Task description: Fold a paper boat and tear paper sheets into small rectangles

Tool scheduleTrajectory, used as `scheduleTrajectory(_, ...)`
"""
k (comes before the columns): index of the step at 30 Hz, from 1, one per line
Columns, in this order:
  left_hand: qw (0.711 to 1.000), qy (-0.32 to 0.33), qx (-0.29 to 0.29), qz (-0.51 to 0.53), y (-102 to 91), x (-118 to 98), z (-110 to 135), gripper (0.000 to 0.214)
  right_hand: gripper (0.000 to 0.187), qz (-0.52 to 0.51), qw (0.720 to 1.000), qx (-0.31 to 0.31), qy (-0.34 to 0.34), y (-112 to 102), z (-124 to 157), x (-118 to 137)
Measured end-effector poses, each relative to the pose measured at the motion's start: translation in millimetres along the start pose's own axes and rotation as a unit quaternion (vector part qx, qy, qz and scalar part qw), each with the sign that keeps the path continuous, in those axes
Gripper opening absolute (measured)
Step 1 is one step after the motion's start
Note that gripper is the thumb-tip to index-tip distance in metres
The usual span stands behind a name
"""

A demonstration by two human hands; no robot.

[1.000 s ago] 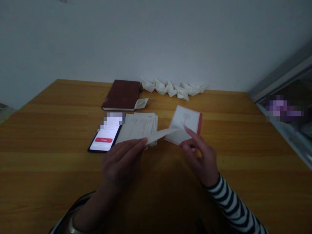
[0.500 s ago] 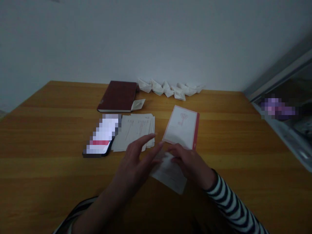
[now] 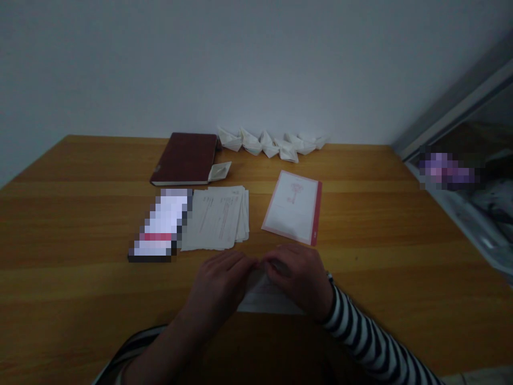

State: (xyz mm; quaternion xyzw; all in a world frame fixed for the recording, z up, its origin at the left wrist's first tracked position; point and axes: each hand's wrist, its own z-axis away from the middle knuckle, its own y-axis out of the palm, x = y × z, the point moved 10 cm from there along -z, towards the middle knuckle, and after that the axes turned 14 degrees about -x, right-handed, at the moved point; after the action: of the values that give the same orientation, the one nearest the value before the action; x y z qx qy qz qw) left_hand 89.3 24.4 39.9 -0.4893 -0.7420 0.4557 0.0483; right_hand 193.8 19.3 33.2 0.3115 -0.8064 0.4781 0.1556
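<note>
- Paper sheet, white (image 3: pixel 266 299): lies flat on the tabletop (image 3: pixel 80 224) close to the near edge, centred between the forearms. Mostly covered by the hands; only its lower strip shows. Creases cannot be made out.
- Hands: together, fingertips meeting above the sheet's middle and bearing down on it. Left hand (image 3: pixel 218 283) on the sheet's left part, right hand (image 3: pixel 294 280) on its right part. Neither touches anything else.
- Sleeves: right forearm in a dark-and-white striped sleeve (image 3: pixel 356 329); a striped cuff (image 3: pixel 136 342) shows at lower left, beneath the left forearm.
- Stack of printed papers (image 3: pixel 214 219): loose, slightly fanned, directly ahead of the left hand, not touching it.
- Card with pink border (image 3: pixel 292 208): pink drawing of a key-like shape near its top; lies tilted, to the right of the stack, ahead of the right hand.
- Smartphone (image 3: pixel 158 227): just left of the stack, screen lit and blurred out.
- Dark red notebook (image 3: pixel 184 158): closed, beyond the phone.
- Small folded paper boat (image 3: pixel 219 171): touching the notebook's right corner.
- Row of folded paper boats (image 3: pixel 268 144): along the wall at the far edge.
</note>
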Motion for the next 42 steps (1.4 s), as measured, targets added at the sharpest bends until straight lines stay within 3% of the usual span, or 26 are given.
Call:
scheduleTrajectory(5, 0.999, 0.01, -0.038, -0.019, -11.4, -1, -3, 0.016, 0.01, -0.014, 1.0, -0.02, 0.014, -8, -5, -5)
scheduleTrajectory(10, 0.995, -0.011, -0.086, -0.049, -35.7, 24, -5, 0.014, 0.011, 0.003, 0.997, -0.039, 0.071, -28, -12, -40)
scheduleTrajectory(14, 0.974, -0.031, -0.19, -0.119, -73.7, 47, -9, 0.011, 0.008, 0.084, 0.983, -0.11, 0.12, -59, -17, -72)
scheduleTrajectory(16, 0.964, -0.033, -0.218, -0.146, -82.8, 49, -10, 0.009, 0.008, 0.099, 0.975, -0.157, 0.123, -71, -18, -73)
scheduleTrajectory(18, 0.972, -0.006, -0.196, -0.132, -75.1, 39, -11, 0.01, 0.01, 0.056, 0.981, -0.173, 0.069, -69, -21, -53)
scheduleTrajectory(20, 0.984, 0.033, -0.152, -0.091, -58.3, 22, -11, 0.013, 0.017, 0.003, 0.989, -0.145, -0.034, -53, -19, -18)
scheduleTrajectory(22, 0.989, 0.056, -0.122, -0.058, -44.1, 5, -8, 0.015, 0.015, -0.021, 0.988, -0.12, -0.093, -38, -14, 8)
scheduleTrajectory(26, 0.994, 0.068, -0.086, -0.023, -27.4, -12, -5, 0.016, 0.01, -0.04, 0.991, -0.081, -0.1, -17, -7, 27)
scheduleTrajectory(30, 0.993, 0.073, -0.093, -0.016, -28.6, -14, -7, 0.014, 0.008, -0.02, 0.992, -0.092, -0.08, -18, -8, 23)
scheduleTrajectory(35, 0.988, 0.058, -0.134, -0.058, -50.3, 7, -9, 0.018, 0.009, -0.004, 0.991, -0.119, -0.063, -33, -13, -2)
scheduleTrajectory(40, 0.95, 0.03, -0.252, -0.183, -102.2, 41, -10, 0.016, 0.007, 0.053, 0.979, -0.195, 0.022, -69, -19, -50)
scheduleTrajectory(42, 0.942, 0.021, -0.261, -0.208, -108.6, 46, -10, 0.015, 0.009, 0.053, 0.972, -0.225, 0.044, -78, -19, -54)
